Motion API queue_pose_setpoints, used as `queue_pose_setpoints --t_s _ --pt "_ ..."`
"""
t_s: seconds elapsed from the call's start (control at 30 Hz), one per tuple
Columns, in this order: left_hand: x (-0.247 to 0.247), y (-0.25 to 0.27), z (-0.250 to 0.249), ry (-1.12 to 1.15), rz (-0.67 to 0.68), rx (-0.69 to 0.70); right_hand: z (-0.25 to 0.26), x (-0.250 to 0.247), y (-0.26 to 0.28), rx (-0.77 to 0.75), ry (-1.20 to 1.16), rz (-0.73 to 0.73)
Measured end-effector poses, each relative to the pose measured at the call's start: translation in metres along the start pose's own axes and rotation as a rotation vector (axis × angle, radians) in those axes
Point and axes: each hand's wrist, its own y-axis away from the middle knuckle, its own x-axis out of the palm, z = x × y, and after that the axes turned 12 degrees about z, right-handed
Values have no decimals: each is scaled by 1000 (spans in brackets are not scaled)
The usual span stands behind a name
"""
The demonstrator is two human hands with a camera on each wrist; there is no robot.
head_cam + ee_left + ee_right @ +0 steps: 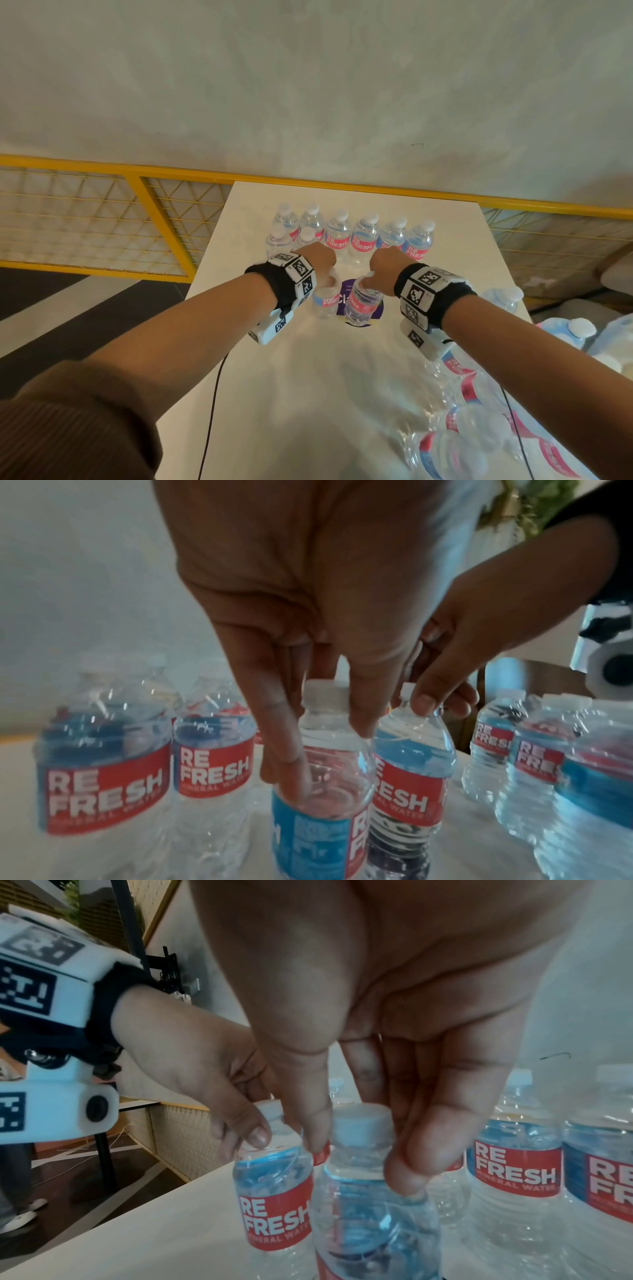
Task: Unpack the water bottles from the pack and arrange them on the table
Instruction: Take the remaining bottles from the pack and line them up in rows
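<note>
My left hand (323, 270) grips a clear "RE FRESH" water bottle (325, 301) by its neck, fingers curled round it just under the white cap (320, 696). Beside it, my right hand (380, 274) grips a second bottle (363, 303) the same way, and that bottle leans a little. Both are low over the white table (308, 359); contact with it is unclear. Several bottles (342, 236) stand upright in rows just beyond my hands. The torn plastic pack (479, 428) with several more bottles lies at the near right.
A round purple sticker (342, 303) lies on the table under the two held bottles. Black cables (214, 394) cross the near table. A yellow mesh railing (102, 219) runs behind the table, before a grey wall. The table's left edge drops to a dark floor.
</note>
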Motion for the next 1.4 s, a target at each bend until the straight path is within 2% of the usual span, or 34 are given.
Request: queue_pose_setpoints --t_s 0.3,0.5,0.9,1.4 --pt "-5 2 -2 -95 -87 43 2 -1 -4 -7 -3 -32" --pt "-10 -14 0 -77 -105 7 -2 -4 -14 -27 -34 -78" --pt "-18 -36 3 -72 -237 16 0 -11 -33 -40 -58 -144" --pt "-28 -50 6 -34 -142 4 -10 -19 -50 -56 -51 -155"
